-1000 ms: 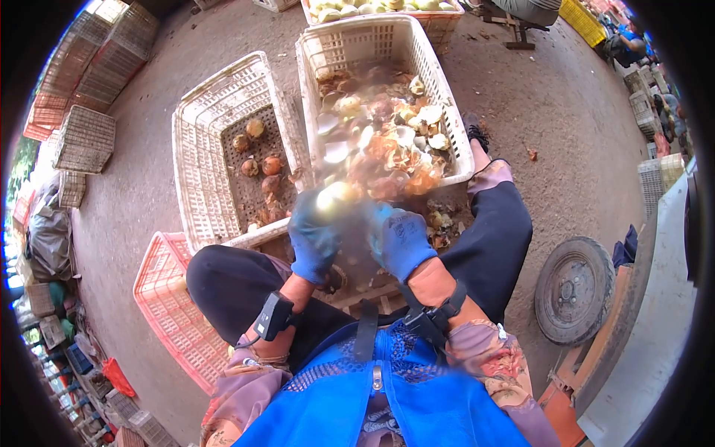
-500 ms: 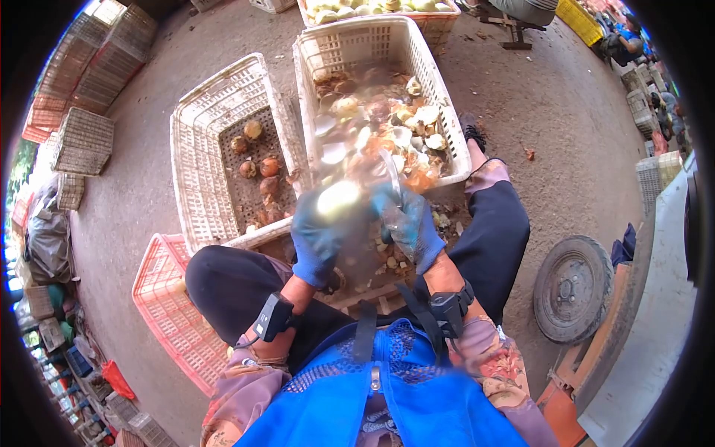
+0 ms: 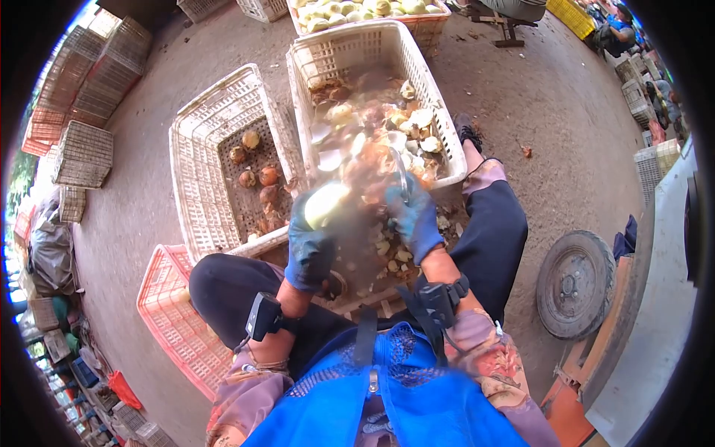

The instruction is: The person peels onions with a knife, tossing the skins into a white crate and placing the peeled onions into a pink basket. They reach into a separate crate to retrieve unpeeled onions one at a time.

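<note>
Both hands wear blue gloves. My left hand (image 3: 311, 246) is closed round a pale peeled onion (image 3: 326, 205). My right hand (image 3: 413, 217) is closed on the handle of a knife (image 3: 403, 179), whose thin curved metal part points up and away from me. Just beyond the hands stands a white crate (image 3: 439, 100) with onion skins and pale pieces (image 3: 422, 119) in it. A second white crate (image 3: 195, 182) on the left holds several brown onions (image 3: 269, 176). A blurred patch hides part of the view between the hands.
A pink crate (image 3: 167, 302) lies by my left knee. Beyond the middle crate is one full of peeled onions (image 3: 350, 10). A wheel (image 3: 576, 284) lies to the right. Crates (image 3: 83, 153) are stacked at the left; a person (image 3: 617, 33) sits at the far right.
My right hand has moved slightly right and up, away from the onion, with the knife. The left hand stays on the onion, which has shifted slightly left. The whole view has shifted slightly.
</note>
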Motion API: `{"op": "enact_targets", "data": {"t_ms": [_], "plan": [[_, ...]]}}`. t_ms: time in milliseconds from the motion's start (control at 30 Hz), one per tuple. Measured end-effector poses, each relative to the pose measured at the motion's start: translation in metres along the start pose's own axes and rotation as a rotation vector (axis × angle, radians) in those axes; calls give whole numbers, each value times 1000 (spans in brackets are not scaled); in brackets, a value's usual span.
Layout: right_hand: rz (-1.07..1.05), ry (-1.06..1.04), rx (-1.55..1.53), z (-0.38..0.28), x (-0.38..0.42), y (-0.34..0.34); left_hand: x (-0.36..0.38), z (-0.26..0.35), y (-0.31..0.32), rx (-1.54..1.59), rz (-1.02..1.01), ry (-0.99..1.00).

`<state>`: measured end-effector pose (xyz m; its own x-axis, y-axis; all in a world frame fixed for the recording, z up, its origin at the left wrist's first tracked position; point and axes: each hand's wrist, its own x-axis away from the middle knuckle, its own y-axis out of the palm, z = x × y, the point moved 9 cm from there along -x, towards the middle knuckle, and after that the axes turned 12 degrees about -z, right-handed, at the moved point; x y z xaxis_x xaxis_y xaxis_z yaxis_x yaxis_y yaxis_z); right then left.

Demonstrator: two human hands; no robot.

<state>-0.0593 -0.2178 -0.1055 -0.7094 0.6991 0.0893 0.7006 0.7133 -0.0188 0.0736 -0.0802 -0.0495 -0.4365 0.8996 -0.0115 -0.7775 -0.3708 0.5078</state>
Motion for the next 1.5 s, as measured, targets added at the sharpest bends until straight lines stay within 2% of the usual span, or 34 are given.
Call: {"op": "enact_targets", "data": {"t_ms": [67,100,133,200,300,333,367,433,467,500,533,600,633,667,733,800,867,900,933,1000,1067,1133,1167,1233,1267,1333,1400,1467,1500], "plan": [[-133,-8,-383,-31,10,14,-1,0,5,54,-6,0],[-249,-110,-48,-35,6,23,-2,-1,5,53,-7,-2],[-248,-109,-49,-38,8,29,-3,-5,4,41,-13,-32],[-209,-103,-424,-64,12,45,-3,-8,3,26,-21,-63],[-238,-221,-184,-81,8,36,-9,6,-7,-352,-12,-47],[-256,-277,-44,-86,10,35,-9,4,-6,-352,-12,-48],[-259,-275,-46,-83,12,35,-7,6,-6,-431,7,-33],[-118,-381,272,-89,16,27,-5,6,-8,-512,30,-14],[-119,-381,271,-94,15,28,-4,9,-6,-694,18,55],[-119,-455,486,-109,19,35,-2,10,-3,-876,5,123],[-114,-522,701,-119,24,42,1,3,-4,-878,-1,117],[-43,-452,773,-106,18,33,6,-29,-24,-517,61,-87],[24,-387,845,-99,15,24,7,-29,-27,-596,68,-58],[24,-389,847,-98,15,18,7,-26,-25,-595,68,-55],[-14,-115,517,-71,8,-10,6,-14,-21,-434,106,40],[-39,-123,569,-82,21,-4,5,-13,-18,-393,112,30],[-68,-308,784,-96,36,20,4,-15,-20,-355,114,24],[-141,-230,973,-99,40,32,3,-16,-21,-442,97,10],[-140,-230,971,-97,40,37,2,-16,-20,-528,77,-4],[-142,-175,1214,-86,37,46,4,-14,-21,-548,110,-26],[-175,-159,1279,-86,34,48,4,-11,-20,-565,142,-49],[-155,178,1262,-73,28,34,4,-9,-18,-587,133,-58],[-157,177,1263,-63,26,28,5,-11,-20,-586,135,-58],[-199,114,951,-36,22,10,5,-8,-20,-488,103,82],[-203,113,953,-35,24,7,4,-7,-18,-487,107,83],[-109,107,475,-30,33,-5,4,-4,-15,-469,140,52],[-92,44,485,-53,39,7,4,-8,-20,-511,149,9],[-144,-201,918,-87,45,33,4,-14,-23,-551,154,-40],[-142,-228,1004,-86,44,40,3,-13,-22,-592,134,-28]]}}
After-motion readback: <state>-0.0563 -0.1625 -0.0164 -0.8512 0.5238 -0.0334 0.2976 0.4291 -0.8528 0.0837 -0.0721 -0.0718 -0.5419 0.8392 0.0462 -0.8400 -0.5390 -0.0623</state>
